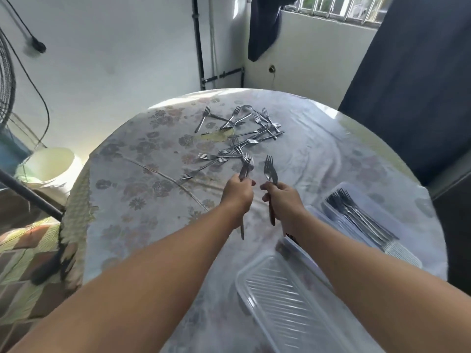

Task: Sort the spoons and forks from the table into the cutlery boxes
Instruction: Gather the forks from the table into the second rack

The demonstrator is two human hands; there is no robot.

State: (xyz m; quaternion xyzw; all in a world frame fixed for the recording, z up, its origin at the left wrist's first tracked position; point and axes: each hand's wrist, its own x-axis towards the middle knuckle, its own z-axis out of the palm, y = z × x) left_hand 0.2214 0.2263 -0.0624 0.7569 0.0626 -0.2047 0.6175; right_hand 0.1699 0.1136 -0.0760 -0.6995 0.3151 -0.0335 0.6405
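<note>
Several steel forks and at least one spoon lie scattered in a pile [244, 131] on the far half of the round table [142, 174]. My left hand [237, 193] grips a small bunch of forks [246, 163], tines up. Beside it, my right hand [283, 197] grips another bunch of forks [269, 168], also tines up, handles sticking out below the fist. At the right, a clear cutlery box [407, 233] holds several forks. A second clear box [277, 301] with a ribbed bottom stands near me with no cutlery visible in it.
A flowered plastic cloth covers the table. A white bucket [48, 166] and a fan stand [28, 197] are to the left, off the table. A dark curtain [418, 85] hangs at the right, a wall and window behind.
</note>
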